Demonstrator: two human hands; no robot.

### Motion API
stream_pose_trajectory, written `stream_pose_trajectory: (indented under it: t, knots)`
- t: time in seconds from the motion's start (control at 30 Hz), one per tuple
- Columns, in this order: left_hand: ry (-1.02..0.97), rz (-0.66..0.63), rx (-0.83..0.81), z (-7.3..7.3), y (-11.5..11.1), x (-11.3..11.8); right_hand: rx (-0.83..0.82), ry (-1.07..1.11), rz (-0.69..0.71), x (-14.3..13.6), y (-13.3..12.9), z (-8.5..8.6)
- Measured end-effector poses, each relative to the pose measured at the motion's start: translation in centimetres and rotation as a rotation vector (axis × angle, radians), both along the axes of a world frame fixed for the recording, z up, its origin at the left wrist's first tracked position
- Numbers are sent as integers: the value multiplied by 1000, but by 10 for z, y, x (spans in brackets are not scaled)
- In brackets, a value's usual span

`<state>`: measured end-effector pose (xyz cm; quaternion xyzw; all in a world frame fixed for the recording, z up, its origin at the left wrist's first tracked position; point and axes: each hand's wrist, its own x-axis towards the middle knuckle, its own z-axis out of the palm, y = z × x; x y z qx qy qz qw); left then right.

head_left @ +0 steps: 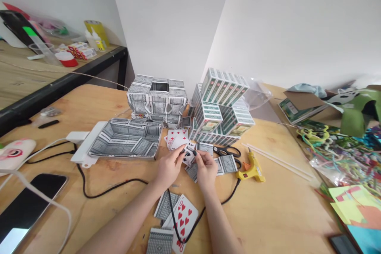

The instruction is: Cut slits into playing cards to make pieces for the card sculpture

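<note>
Between both hands, a playing card [188, 155] with black clubs is pinched by its edges. My left hand [170, 168] closes on its left side, and my right hand [206, 168] closes on its right, where a dark patch shows at the fingertips. Loose red-suited cards [177, 135] lie just beyond, and patterned card backs [228, 164] rest to the right. Nearer me are a nine of hearts [185, 218] and a folded card piece [160, 241]. Left of the hands stands an open tray made of cards [125, 156].
A box built from cards [159, 99] and stacked card packs [226, 87] stand at the back. Right are scissors [228, 151] and a yellow glue gun [253, 170]; its black cable loops under my forearms. White glue sticks [279, 160], a power strip [89, 147] and a phone [29, 210] lie around.
</note>
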<state>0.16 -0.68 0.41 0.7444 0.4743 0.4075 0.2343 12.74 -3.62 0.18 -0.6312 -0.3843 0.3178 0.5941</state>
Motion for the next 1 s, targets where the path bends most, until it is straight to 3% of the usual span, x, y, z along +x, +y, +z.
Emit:
stream_pose_trajectory:
  t: [0.27, 0.6, 1.0]
  knots:
    - [38, -55, -17, -5, 4, -3, -18, -96, -35, -2, -1, 0]
    - [-68, -24, -67, 11, 1, -1, 43, -381, -24, -5, -6, 3]
    - [-58, 29, -11, 4, 0, -2, 84, -481, -43, -2, -6, 1]
